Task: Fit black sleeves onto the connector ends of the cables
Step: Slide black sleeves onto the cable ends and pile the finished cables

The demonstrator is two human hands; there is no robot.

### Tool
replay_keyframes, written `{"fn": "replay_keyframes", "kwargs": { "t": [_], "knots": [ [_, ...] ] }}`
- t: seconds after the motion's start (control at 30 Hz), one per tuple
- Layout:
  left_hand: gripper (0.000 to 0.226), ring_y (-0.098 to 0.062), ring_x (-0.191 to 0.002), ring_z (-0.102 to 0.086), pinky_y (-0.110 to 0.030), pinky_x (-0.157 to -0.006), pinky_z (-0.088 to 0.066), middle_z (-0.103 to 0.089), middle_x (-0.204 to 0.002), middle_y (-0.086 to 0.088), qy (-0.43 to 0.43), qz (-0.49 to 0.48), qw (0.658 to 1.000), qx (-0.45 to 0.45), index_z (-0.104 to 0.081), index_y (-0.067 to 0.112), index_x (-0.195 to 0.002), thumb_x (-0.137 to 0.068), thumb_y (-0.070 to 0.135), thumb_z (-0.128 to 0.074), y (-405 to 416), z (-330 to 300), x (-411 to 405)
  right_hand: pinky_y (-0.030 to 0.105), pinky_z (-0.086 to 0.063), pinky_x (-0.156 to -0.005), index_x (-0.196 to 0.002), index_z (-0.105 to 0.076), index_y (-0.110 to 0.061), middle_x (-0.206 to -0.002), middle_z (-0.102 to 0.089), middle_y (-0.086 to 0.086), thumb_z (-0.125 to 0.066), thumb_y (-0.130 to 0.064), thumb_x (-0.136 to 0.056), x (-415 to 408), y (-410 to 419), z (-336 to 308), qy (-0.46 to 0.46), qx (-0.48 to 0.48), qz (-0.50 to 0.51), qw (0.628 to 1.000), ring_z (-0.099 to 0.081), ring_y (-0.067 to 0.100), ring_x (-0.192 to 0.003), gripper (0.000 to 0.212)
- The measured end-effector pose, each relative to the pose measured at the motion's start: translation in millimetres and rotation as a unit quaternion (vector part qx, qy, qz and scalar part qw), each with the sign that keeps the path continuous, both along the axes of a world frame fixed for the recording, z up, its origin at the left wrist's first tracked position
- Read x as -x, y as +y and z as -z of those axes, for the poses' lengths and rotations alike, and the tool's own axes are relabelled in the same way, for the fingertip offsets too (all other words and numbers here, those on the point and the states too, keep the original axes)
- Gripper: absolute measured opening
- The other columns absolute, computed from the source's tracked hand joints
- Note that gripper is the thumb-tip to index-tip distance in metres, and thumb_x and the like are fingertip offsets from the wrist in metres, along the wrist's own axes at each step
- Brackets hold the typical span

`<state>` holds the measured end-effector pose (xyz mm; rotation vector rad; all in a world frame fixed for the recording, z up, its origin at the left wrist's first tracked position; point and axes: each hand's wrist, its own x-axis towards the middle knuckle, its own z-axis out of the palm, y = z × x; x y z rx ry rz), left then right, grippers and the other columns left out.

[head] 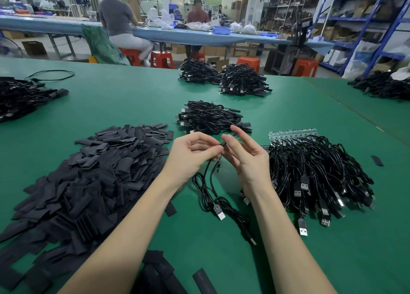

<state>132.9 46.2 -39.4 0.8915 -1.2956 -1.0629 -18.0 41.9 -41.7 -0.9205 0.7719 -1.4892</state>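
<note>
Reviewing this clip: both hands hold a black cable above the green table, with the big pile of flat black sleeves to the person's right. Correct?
Not quite. The head view shows the sleeve pile on the person's left. The left hand and right hand do hold a black cable above the green table.

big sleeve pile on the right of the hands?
No, the pile of black sleeves lies left of both hands; the cable heap is on the right.
</note>
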Motion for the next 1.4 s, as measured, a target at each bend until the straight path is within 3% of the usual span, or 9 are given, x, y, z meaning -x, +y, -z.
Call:
{"fn": "replay_keyframes", "kwargs": {
  "t": [0.43, 0.6, 0.73, 0.8, 0.9, 1.0, 1.1, 1.23, 1.4],
  "knots": [
    [0.015, -0.017, -0.075, -0.073, -0.024, -0.074, -0.058, -0.077, -0.086, -0.011, -0.039, 0.001, 0.999, -0.013, -0.072, 0.006, -0.095, -0.082, 0.004, -0.081, -1.1, 2.9, -1.2, 0.027, -0.059, -0.078, -0.111, -0.078, -0.018, -0.093, -0.073, 0.010, -0.080, -0.004, -0.084, 1.1, -1.3, 0.5, -0.003, -0.010, 0.005, 1.000, -0.071, 0.019, -0.083, 0.030],
    [0.005, -0.015, -0.087, -0.072, -0.034, -0.089, -0.056, -0.074, -0.089, 0.006, -0.238, 0.020, 0.970, -0.037, -0.070, 0.030, -0.093, -0.090, 0.031, -0.075, -6.3, 7.7, -5.9, 0.023, -0.059, -0.071, -0.115, -0.075, -0.016, -0.091, -0.074, 0.010, -0.079, -0.005, -0.085, 7.4, -6.5, -0.4, -0.042, -0.030, 0.074, 0.996, -0.068, 0.018, -0.080, 0.032],
    [0.009, -0.020, -0.079, -0.076, -0.046, -0.078, -0.059, -0.072, -0.083, 0.002, -0.210, -0.001, 0.977, -0.043, -0.069, 0.027, -0.090, -0.097, 0.025, -0.065, -6.9, 4.3, -6.0, 0.027, -0.061, -0.073, -0.133, -0.062, -0.016, -0.104, -0.075, 0.007, -0.076, -0.020, -0.091, 17.9, -13.1, 1.8, -0.011, -0.067, 0.092, 0.993, -0.074, 0.022, -0.094, 0.045],
    [0.010, -0.016, -0.072, -0.074, -0.036, -0.070, -0.060, -0.066, -0.083, 0.003, -0.212, -0.034, 0.976, -0.016, -0.065, 0.025, -0.091, -0.100, 0.022, -0.061, -14.0, -7.0, -5.0, 0.028, -0.061, -0.078, -0.137, -0.055, -0.017, -0.108, -0.074, 0.003, -0.075, -0.027, -0.092, 18.5, -15.5, 5.2, 0.073, -0.088, 0.094, 0.989, -0.074, 0.019, -0.098, 0.050],
    [0.010, 0.000, -0.066, -0.061, -0.017, -0.069, -0.048, -0.064, -0.083, 0.005, -0.350, -0.116, 0.923, 0.106, -0.060, 0.025, -0.092, -0.100, 0.023, -0.057, -42.0, -40.4, -5.3, 0.036, -0.061, -0.085, -0.124, -0.060, -0.023, -0.099, -0.073, -0.006, -0.073, -0.029, -0.092, 14.3, -16.8, 10.6, 0.224, -0.073, 0.128, 0.964, -0.073, 0.013, -0.088, 0.035],
    [0.011, -0.017, -0.082, -0.058, -0.032, -0.074, -0.046, -0.065, -0.092, 0.000, -0.470, -0.166, 0.848, 0.180, -0.062, 0.022, -0.101, -0.101, 0.027, -0.053, -84.4, -76.6, 2.6, 0.024, -0.053, -0.075, -0.104, -0.065, -0.030, -0.092, -0.072, -0.016, -0.070, -0.028, -0.090, 8.8, -14.3, 12.1, 0.346, -0.022, 0.140, 0.927, -0.069, 0.001, -0.078, 0.015],
    [0.018, -0.027, -0.094, -0.058, -0.036, -0.075, -0.044, -0.061, -0.103, -0.005, -0.571, -0.183, 0.773, 0.208, -0.061, 0.020, -0.111, -0.103, 0.030, -0.048, -127.7, -91.8, 13.4, 0.022, -0.050, -0.077, -0.102, -0.067, -0.029, -0.096, -0.070, -0.018, -0.067, -0.028, -0.091, 7.3, -13.2, 12.9, 0.418, 0.012, 0.137, 0.898, -0.067, 0.003, -0.086, 0.011],
    [0.021, -0.032, -0.113, -0.055, -0.043, -0.096, -0.041, -0.058, -0.118, -0.009, -0.689, -0.154, 0.693, 0.144, -0.063, 0.020, -0.116, -0.103, 0.027, -0.048, -164.5, -69.4, 12.6, 0.025, -0.048, -0.082, -0.104, -0.069, -0.031, -0.104, -0.068, -0.018, -0.065, -0.032, -0.092, 9.7, -9.8, 8.0, 0.490, 0.026, 0.127, 0.862, -0.063, 0.004, -0.091, 0.012],
    [0.022, -0.032, -0.120, -0.050, -0.044, -0.099, -0.036, -0.058, -0.121, -0.009, -0.672, -0.153, 0.717, 0.101, -0.065, 0.022, -0.116, -0.102, 0.025, -0.050, -174.3, -40.1, 12.3, 0.030, -0.052, -0.086, -0.102, -0.072, -0.026, -0.106, -0.071, -0.013, -0.064, -0.033, -0.092, 17.0, -10.5, 4.0, 0.575, 0.020, 0.099, 0.812, -0.064, 0.010, -0.090, 0.014]
  ]
}}
